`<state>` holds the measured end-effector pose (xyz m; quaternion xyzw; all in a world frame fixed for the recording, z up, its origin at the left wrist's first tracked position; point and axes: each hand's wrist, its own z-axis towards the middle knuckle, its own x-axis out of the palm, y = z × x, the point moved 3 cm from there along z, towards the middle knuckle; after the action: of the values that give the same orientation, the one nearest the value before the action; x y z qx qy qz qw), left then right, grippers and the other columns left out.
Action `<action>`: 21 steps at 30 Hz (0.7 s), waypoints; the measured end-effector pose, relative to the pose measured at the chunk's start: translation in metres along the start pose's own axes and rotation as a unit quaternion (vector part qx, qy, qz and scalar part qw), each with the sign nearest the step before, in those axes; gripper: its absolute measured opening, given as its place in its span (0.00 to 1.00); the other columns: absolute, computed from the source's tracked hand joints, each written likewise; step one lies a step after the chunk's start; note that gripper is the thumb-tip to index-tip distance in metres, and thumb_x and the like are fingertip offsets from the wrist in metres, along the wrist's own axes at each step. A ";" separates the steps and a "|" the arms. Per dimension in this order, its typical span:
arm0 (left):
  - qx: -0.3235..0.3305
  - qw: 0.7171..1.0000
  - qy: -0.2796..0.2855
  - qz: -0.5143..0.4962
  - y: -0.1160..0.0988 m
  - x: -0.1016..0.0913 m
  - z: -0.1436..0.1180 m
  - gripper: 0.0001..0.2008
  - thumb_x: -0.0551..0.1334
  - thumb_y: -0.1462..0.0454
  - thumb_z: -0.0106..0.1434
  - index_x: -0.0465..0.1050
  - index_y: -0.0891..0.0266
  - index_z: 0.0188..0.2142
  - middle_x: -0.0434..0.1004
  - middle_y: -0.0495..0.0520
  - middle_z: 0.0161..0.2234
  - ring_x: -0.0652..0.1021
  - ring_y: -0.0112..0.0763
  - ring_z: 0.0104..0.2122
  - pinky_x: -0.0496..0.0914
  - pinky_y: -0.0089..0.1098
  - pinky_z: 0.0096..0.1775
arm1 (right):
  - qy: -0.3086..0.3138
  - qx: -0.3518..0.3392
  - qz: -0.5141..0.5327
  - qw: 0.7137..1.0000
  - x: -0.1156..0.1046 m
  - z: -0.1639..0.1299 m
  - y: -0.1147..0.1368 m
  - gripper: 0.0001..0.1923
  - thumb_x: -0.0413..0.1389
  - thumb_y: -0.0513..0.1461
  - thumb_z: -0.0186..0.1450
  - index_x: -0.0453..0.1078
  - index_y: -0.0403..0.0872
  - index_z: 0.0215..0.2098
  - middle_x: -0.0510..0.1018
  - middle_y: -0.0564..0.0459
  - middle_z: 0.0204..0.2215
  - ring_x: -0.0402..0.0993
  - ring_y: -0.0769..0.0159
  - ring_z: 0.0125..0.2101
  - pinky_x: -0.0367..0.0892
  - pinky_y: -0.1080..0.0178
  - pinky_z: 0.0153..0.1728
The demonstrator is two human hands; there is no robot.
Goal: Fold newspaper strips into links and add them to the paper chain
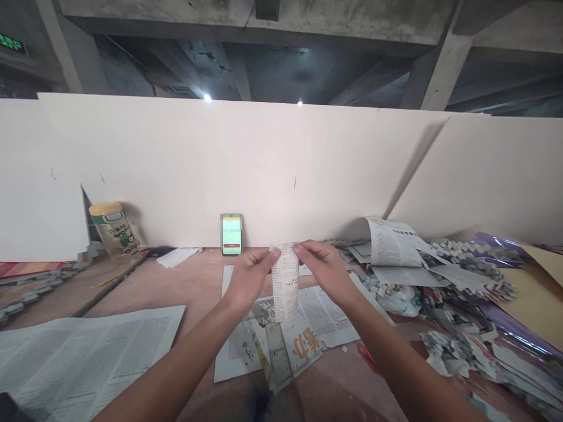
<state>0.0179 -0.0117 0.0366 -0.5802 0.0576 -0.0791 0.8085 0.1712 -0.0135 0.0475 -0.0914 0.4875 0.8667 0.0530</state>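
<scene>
A strip of newspaper (285,287) hangs upright in front of me, printed with small dark text. My left hand (253,272) pinches its upper left corner, and my right hand (323,266) pinches the upper right one. Below the strip lie cut newspaper sheets (328,310), a clear ruler (278,351) and a piece with orange characters (303,343). The strip's lower end overlaps these pieces in view; whether it touches them I cannot tell.
A phone (231,234) with a lit screen leans on the white board (264,158). A bottle with a yellow lid (115,231) stands at left, above a large newspaper sheet (105,351). Folded paper chains (475,269) and crumpled strips (448,351) crowd the right side.
</scene>
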 end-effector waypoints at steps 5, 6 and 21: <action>-0.049 0.993 0.019 -0.109 0.026 0.004 0.004 0.18 0.63 0.52 0.56 0.77 0.64 0.37 0.79 0.56 0.36 0.77 0.37 0.38 0.68 0.39 0.46 | 0.026 0.020 -0.041 0.999 0.000 0.005 -0.028 0.15 0.52 0.47 0.62 0.70 0.45 0.25 0.72 0.55 0.23 0.67 0.67 0.26 0.63 0.64 0.30; -0.061 0.991 0.022 -0.113 0.029 0.004 0.005 0.18 0.63 0.52 0.56 0.77 0.64 0.37 0.79 0.56 0.37 0.77 0.37 0.38 0.69 0.39 0.46 | 0.022 0.022 -0.047 0.998 -0.001 0.006 -0.031 0.15 0.52 0.47 0.62 0.70 0.45 0.25 0.72 0.54 0.23 0.67 0.66 0.27 0.63 0.64 0.30; 0.042 0.992 -0.005 0.119 0.014 -0.004 0.007 0.14 0.60 0.54 0.59 0.78 0.62 0.33 0.79 0.53 0.32 0.75 0.36 0.35 0.68 0.33 0.38 | 0.100 -0.030 -0.198 0.975 0.014 -0.003 -0.010 0.13 0.49 0.40 0.62 0.65 0.46 0.21 0.65 0.57 0.18 0.59 0.70 0.21 0.54 0.67 0.23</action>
<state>0.0160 0.0002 0.0260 -0.5349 0.1185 0.0181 0.8364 0.1595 -0.0111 0.0345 -0.2739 0.4368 0.8395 0.1712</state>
